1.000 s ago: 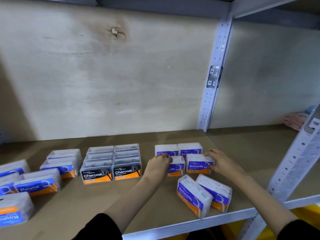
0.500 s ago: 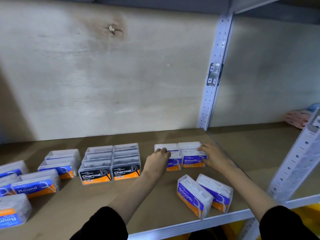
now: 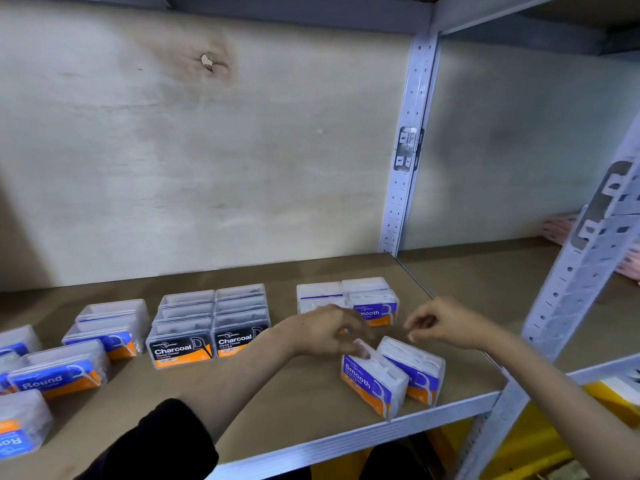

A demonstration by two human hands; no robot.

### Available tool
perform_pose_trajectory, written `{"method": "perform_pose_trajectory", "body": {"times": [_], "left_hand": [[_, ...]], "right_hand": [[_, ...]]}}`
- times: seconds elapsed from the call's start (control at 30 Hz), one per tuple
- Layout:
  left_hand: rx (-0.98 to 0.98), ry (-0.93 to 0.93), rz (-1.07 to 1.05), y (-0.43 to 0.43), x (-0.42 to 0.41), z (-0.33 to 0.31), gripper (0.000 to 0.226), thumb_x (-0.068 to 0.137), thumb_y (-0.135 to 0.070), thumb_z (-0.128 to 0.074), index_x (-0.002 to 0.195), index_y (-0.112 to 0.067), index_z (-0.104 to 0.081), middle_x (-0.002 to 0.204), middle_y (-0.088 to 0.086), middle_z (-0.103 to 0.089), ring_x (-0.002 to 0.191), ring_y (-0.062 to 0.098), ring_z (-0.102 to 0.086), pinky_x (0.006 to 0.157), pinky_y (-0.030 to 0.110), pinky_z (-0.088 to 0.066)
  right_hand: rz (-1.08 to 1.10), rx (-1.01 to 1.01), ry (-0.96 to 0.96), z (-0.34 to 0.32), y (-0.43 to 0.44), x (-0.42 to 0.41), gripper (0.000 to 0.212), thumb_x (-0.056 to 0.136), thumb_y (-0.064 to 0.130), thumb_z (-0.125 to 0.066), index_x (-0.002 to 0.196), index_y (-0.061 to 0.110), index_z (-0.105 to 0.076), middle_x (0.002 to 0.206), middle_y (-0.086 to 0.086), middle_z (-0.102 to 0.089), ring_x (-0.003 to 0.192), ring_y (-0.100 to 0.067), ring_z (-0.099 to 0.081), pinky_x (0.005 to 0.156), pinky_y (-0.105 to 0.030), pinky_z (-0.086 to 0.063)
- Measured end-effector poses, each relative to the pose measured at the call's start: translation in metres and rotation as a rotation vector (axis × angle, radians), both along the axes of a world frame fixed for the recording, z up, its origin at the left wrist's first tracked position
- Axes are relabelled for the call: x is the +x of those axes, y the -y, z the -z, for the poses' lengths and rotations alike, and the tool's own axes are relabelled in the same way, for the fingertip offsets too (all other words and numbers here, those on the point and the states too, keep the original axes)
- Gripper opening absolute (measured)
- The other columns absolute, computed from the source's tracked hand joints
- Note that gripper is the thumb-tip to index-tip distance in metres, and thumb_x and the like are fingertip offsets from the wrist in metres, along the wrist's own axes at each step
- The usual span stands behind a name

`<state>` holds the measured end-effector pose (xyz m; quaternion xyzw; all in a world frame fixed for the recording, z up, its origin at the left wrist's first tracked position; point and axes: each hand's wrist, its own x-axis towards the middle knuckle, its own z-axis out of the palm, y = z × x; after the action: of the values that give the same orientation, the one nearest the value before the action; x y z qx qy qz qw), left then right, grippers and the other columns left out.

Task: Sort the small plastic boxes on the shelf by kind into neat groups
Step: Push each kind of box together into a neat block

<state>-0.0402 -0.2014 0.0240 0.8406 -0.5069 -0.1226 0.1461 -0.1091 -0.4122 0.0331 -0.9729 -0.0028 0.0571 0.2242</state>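
1. left hand, blurred, fingers curled onto the top corner of the near purple-and-orange clear plastic "smooth" box, at the front edge of the brown shelf; grip or touch, can't tell.
2. right hand hovers loosely curled, holding nothing, over the twin box alongside.
3. behind: grouped smooth boxes; left, black charcoal boxes, then blue round boxes.

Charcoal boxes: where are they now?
The Charcoal boxes sit left of centre in the head view, a tidy block between the Round boxes to the left and the Smooth boxes to the right.
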Motion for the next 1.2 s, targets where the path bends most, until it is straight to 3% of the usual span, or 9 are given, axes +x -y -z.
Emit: {"method": "perform_pose_trajectory", "body": {"times": [0.17,0.3,0.4,0.5,0.9,1.2], "left_hand": [[0.125,0.107,0.102,0.003,-0.008,0.008,0.048,0.085,-0.014,-0.064,0.131,-0.007,-0.051,0.141,0.009,-0.047,0.128,0.023,-0.046,0.104,0.030,-0.035],[0.130,0.208,0.079,-0.002,-0.008,0.015,0.045,0.091,-0.015,-0.054,0.136,-0.010,-0.046,0.144,0.006,-0.044,0.132,0.020,-0.042,0.106,0.031,-0.035],[0.158,0.270,0.002,-0.008,-0.004,0.019,0.046,0.093,-0.019,-0.051,0.138,-0.012,-0.043,0.146,0.005,-0.041,0.133,0.021,-0.041,0.106,0.033,-0.038],[0.171,0.323,-0.120,-0.017,-0.002,0.023,0.044,0.094,-0.020,-0.049,0.137,-0.012,-0.044,0.144,0.006,-0.042,0.131,0.024,-0.043,0.103,0.035,-0.038],[0.208,0.429,-0.379,-0.011,0.003,0.039,0.031,0.097,-0.011,-0.042,0.126,-0.001,-0.048,0.131,0.016,-0.051,0.119,0.031,-0.051,0.093,0.039,-0.045],[0.165,0.407,-0.409,-0.010,0.007,0.043,0.037,0.096,-0.016,-0.047,0.131,-0.003,-0.043,0.136,0.016,-0.048,0.123,0.029,-0.048,0.098,0.037,-0.044]], "right_hand": [[-0.007,-0.071,-0.096,0.007,-0.003,-0.025,0.045,0.075,0.027,-0.074,0.116,0.015,-0.060,0.098,0.006,-0.055,0.074,0.005,-0.047,0.065,-0.008,-0.039],[-0.023,-0.218,-0.053,0.012,-0.008,-0.030,0.042,0.079,0.029,-0.068,0.119,0.020,-0.056,0.108,0.004,-0.053,0.089,-0.003,-0.044,0.070,-0.010,-0.034],[0.002,-0.274,-0.065,0.009,-0.011,-0.028,0.047,0.085,0.026,-0.061,0.130,0.017,-0.048,0.130,-0.001,-0.050,0.113,-0.010,-0.045,0.089,-0.019,-0.037],[0.016,-0.308,-0.053,0.010,-0.012,-0.021,0.051,0.089,0.024,-0.057,0.136,0.017,-0.042,0.138,-0.004,-0.045,0.128,-0.017,-0.040,0.103,-0.028,-0.034],[0.109,-0.133,0.078,0.040,-0.019,0.018,0.046,0.094,0.007,-0.046,0.139,0.005,-0.036,0.151,-0.008,-0.032,0.136,-0.018,-0.036,0.105,-0.020,-0.033],[0.108,-0.170,0.135,0.044,-0.019,0.030,0.044,0.096,0.009,-0.043,0.139,0.007,-0.037,0.151,-0.006,-0.033,0.138,-0.018,-0.032,0.109,-0.020,-0.028]]}}
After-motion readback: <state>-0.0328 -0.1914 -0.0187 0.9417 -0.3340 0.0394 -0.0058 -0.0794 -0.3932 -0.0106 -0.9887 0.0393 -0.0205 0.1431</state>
